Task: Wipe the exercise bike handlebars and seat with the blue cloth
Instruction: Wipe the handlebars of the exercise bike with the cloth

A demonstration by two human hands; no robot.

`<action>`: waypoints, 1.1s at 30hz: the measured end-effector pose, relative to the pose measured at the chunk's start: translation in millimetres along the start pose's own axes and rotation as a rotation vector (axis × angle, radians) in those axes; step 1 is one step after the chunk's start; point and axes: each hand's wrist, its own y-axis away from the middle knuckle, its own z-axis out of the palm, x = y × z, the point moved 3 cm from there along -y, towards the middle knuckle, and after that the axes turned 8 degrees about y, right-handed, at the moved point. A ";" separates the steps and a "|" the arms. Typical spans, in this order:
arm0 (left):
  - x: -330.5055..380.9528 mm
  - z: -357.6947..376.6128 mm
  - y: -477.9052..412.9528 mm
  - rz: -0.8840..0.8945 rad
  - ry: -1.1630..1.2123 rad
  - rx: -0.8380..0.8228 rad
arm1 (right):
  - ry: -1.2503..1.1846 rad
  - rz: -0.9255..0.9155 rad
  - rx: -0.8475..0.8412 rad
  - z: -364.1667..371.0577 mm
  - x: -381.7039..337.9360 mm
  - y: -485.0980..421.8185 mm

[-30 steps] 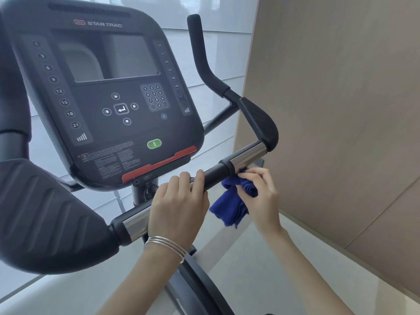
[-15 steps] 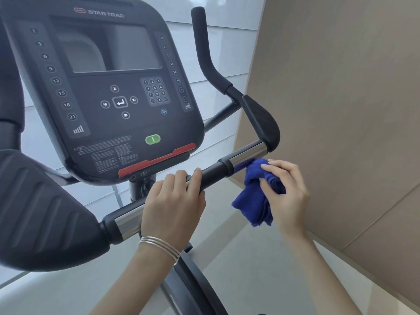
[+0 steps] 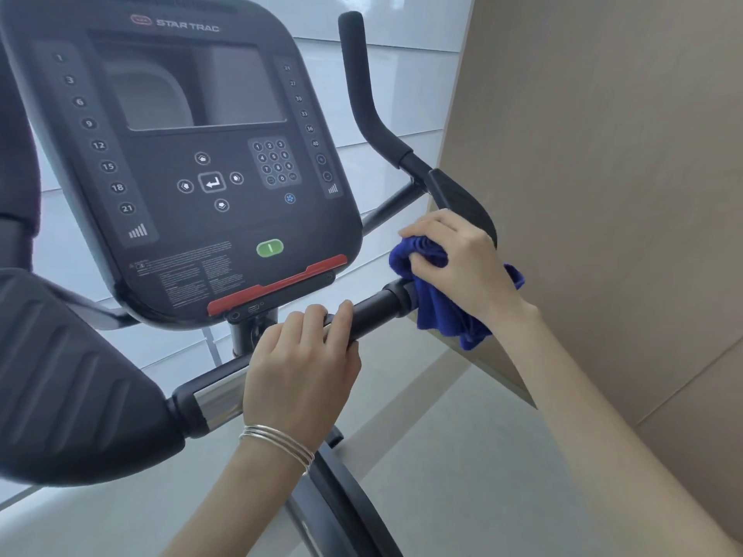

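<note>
Right hand (image 3: pixel 462 263) presses the bunched blue cloth (image 3: pixel 438 307) closed over the handlebar (image 3: pixel 374 305), whose long axis runs down-left from it toward the gripping left hand (image 3: pixel 297 371).

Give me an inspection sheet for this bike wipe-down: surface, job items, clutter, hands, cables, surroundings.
Surface: handlebar black, with a bare metal section by the left elbow pad.
Job's things: blue cloth bunched over the bar at its right end; seat not in view.
Clutter: nothing seen.
Grippers: left hand closed around the bar below the console; right hand has its grip on the cloth.
Cables: nothing seen.
Surroundings: beige wall panel close on the right; pale floor below.
</note>
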 end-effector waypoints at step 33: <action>-90.0 -83.9 51.5 -0.001 0.070 -0.368 | -0.167 0.089 0.324 37.4 -163.9 93.2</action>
